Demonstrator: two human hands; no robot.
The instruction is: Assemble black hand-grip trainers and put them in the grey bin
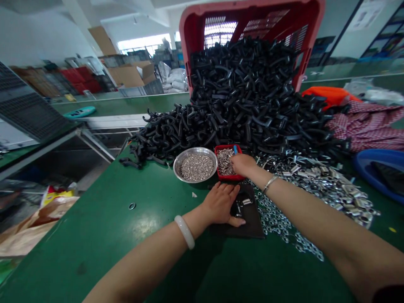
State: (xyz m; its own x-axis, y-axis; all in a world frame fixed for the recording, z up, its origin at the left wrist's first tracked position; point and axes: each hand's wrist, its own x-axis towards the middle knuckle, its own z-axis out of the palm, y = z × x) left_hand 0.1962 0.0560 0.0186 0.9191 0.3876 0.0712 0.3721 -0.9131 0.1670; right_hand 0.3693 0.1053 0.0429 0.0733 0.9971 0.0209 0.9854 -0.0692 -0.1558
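Note:
My left hand (222, 204) lies with fingers stretched out and thumb apart on a dark mat (252, 229). It rests against a black part (237, 207), which it partly covers. Beside its thumb side, a small metal spring (247, 202) sits on that part. My right hand (243, 165) reaches into a small red tray (232, 178) of loose metal pins (225, 160). Its fingertips are bent together among the pins; what they pinch is hidden. A blue object (235, 149) stands at the tray's back edge. Left of the tray is a metal bowl (177, 172) of small metal pieces.
A large red crate (186, 50) spills curved black parts (233, 101) across the back of the green table (104, 235). Washers (274, 219) and springs (341, 189) spread to the right, near a blue basin (362, 164). A lone ring (132, 206) lies at left.

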